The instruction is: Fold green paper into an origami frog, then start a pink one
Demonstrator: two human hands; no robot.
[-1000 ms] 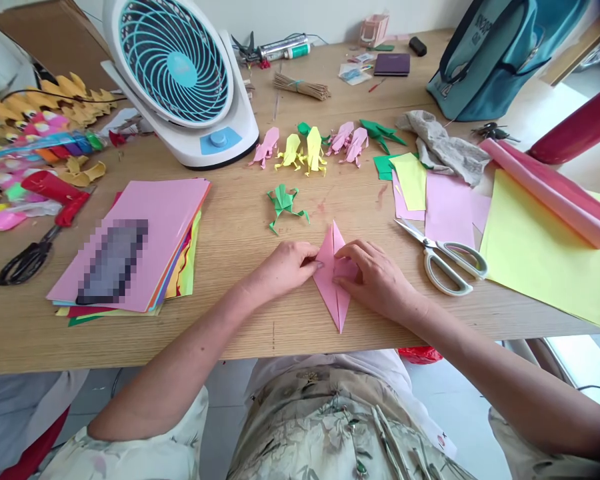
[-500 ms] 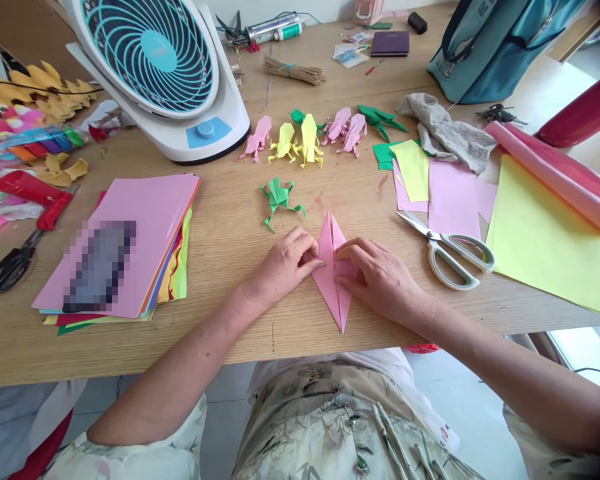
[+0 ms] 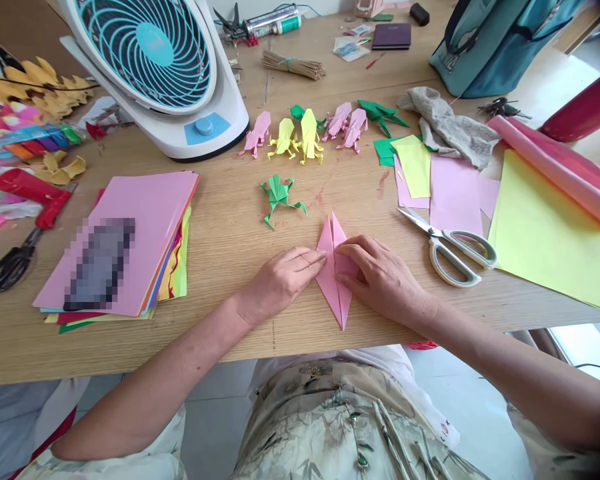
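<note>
A pink folded paper diamond [image 3: 336, 293] lies on the wooden table, with a slit running down its middle and two points at the top. My left hand [image 3: 286, 279] rests at its left edge, fingers pressed together and fingertips on the paper. From the right, my right hand [image 3: 383, 279] pinches the paper near the centre line. Just above them sits a green origami frog [image 3: 279, 195]. Behind it stand pink origami frogs [image 3: 257, 133], yellow ones [image 3: 309, 135] and a green one [image 3: 380, 116].
Scissors [image 3: 447, 245] lie right of my hands, beside yellow sheets [image 3: 555, 247] and pink paper pieces [image 3: 455, 190]. At left are a paper stack [image 3: 153, 200], black-handled scissors [image 3: 15, 261] and a white fan [image 3: 210, 127]. A grey cloth [image 3: 447, 127] and a teal bag [image 3: 485, 60] are behind.
My left hand has flattened, its fingers now straighter and lying against the left edge of the pink paper. My right hand keeps its hold. The view has shifted slightly.
</note>
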